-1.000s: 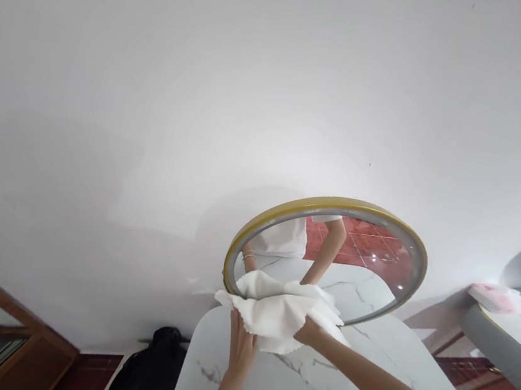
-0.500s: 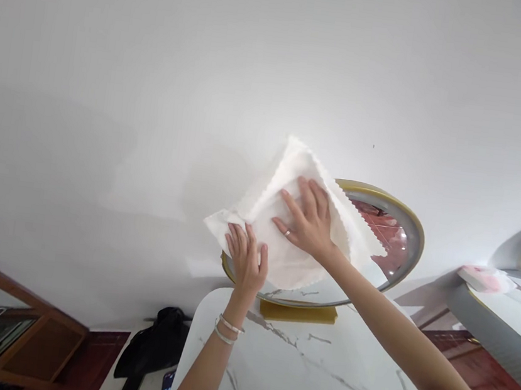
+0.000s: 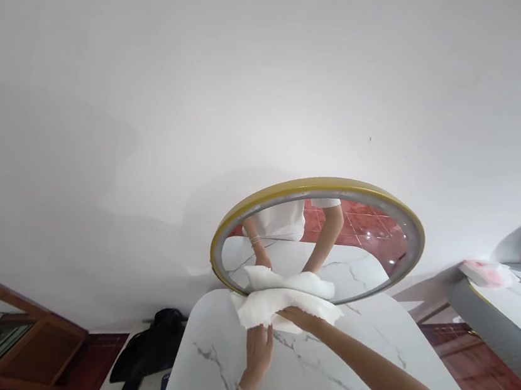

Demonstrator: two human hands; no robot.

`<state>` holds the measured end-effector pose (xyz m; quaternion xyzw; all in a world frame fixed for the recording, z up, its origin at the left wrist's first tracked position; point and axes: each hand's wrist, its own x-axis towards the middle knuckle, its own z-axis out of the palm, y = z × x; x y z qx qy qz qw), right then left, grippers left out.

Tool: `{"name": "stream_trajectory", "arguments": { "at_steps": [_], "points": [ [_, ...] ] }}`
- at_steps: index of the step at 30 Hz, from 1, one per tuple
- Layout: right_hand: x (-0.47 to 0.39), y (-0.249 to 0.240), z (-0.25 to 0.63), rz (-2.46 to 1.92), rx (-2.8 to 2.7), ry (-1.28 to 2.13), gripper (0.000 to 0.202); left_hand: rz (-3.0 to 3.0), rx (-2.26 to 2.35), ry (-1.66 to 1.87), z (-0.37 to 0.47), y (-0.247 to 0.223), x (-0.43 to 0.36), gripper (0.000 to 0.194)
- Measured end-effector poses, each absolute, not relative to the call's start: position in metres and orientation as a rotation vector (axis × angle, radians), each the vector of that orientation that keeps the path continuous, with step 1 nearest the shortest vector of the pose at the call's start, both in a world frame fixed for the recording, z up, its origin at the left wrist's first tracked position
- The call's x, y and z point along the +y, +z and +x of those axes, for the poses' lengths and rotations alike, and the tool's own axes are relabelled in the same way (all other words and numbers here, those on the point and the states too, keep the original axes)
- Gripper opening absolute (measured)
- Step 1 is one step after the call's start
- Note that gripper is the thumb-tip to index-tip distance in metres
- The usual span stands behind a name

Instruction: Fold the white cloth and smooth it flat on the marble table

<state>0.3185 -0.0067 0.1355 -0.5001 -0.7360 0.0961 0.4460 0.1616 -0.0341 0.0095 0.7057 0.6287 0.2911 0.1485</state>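
A white cloth (image 3: pixel 271 301) with wavy edges lies bunched against the lower edge of an oval-looking, gold-rimmed mirror (image 3: pixel 266 205). My left hand (image 3: pixel 259 347) is at the cloth's near edge, its fingertips partly covered by the fabric, and it holds the cloth from below. Beside it, my right hand (image 3: pixel 295 316) reaches into the folds and presses the cloth toward the mirror; its fingers are mostly hidden. Both hands and the cloth are reflected in the glass. Under them is a white marble-patterned tabletop (image 3: pixel 327 380).
A white wall (image 3: pixel 160 81) rises behind the mirror. On the left are a wooden shelf (image 3: pixel 44 352) and a black bag (image 3: pixel 151 346), with a phone (image 3: pixel 164 389) near the table edge. At right, a pink-and-white packet (image 3: pixel 488 273) lies on another table.
Both hands have moved down from the mirror's face to its bottom edge, taking the cloth along. The cloth, spread out before, is now bunched, and most of the mirror is uncovered.
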Motion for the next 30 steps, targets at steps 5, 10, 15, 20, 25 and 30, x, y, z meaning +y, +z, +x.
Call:
{"name": "stream_trajectory", "arguments": {
  "at_steps": [5,10,15,20,25,30],
  "points": [
    [-0.003,0.145,0.338,-1.112,-2.285,0.429,0.038,2.066,1.794,0.97,0.167,0.038,-0.029,0.056],
    [0.016,0.209,0.36,-1.088,-2.507,0.176,0.035,2.23,1.522,1.545,0.168,0.129,0.003,0.042],
    [0.022,0.295,0.388,-1.174,-2.437,-0.647,0.021,2.518,1.22,1.899,0.187,0.249,0.035,0.057],
    [0.021,0.351,0.397,-1.128,-2.039,-0.997,0.037,2.538,1.206,2.107,0.208,0.314,0.046,0.061],
    [0.027,0.307,0.392,-1.097,-1.992,-0.988,0.049,2.434,1.279,2.024,0.215,0.277,0.031,0.057],
    [0.016,0.18,0.386,-1.125,-2.346,-0.535,0.046,1.935,1.537,1.887,0.214,0.155,-0.007,0.053]
  ]
}}
